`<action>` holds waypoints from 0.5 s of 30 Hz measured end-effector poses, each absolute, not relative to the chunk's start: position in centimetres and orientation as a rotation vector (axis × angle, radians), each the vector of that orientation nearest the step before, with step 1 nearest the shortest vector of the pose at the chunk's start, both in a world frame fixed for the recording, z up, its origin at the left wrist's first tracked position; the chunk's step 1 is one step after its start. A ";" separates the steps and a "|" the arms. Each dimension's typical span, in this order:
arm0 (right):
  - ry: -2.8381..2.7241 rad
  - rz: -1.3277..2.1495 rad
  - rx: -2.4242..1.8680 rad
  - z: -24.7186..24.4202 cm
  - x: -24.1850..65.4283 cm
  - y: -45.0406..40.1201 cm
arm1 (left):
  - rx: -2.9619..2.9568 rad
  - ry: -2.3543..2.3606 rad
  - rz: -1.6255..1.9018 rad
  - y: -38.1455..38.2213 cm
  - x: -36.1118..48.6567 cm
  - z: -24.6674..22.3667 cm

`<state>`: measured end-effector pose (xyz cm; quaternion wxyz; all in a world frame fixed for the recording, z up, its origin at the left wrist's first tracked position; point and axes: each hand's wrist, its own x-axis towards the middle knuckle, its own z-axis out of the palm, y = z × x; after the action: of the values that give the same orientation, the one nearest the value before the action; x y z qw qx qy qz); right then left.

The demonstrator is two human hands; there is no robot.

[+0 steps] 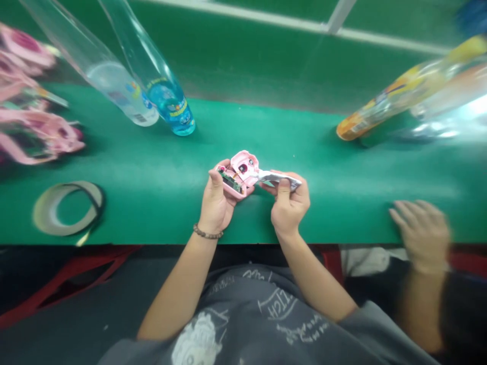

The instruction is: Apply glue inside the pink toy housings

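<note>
A small pink plastic device [245, 165] is held opened over the green table, with a green circuit board [231, 180] showing in its lower half. My left hand [217, 196], a beaded bracelet at its wrist, is wrapped round the pink housing from the left, thumb on its edge. On the right, my right hand [289, 200] pinches a white and grey tube [280, 177] between thumb and fingers. The nozzle of the tube touches or lies very near the right side of the pink housing; the exact contact is too small to tell.
Pink housings [57, 134] lie at the far left, near a roll of tape [68, 208]. Two bottles [173, 109] stand at the back left, an orange-yellow bottle [353, 125] at the back right. Another person's hand [422, 228] rests at the table's right front edge [365, 238].
</note>
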<state>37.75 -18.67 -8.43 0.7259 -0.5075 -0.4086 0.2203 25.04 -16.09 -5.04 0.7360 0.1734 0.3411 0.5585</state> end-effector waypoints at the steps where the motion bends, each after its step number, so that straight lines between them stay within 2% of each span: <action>1: -0.864 0.536 -1.116 -8.6 38.0 -18.7 | 0.379 0.751 1.224 -16.1 25.0 -5.1; 5: -0.875 0.636 -1.138 -8.8 38.3 -19.3 | 0.408 0.748 1.217 -16.2 25.0 -5.2; 15: -1.005 0.514 -1.275 -8.4 37.8 -20.1 | 0.466 0.743 1.245 -16.4 25.2 -5.5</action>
<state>37.79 -20.11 -8.41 0.6589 -0.5634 -0.4437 0.2270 25.17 -16.37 -5.47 0.7238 0.2110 0.3367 0.5641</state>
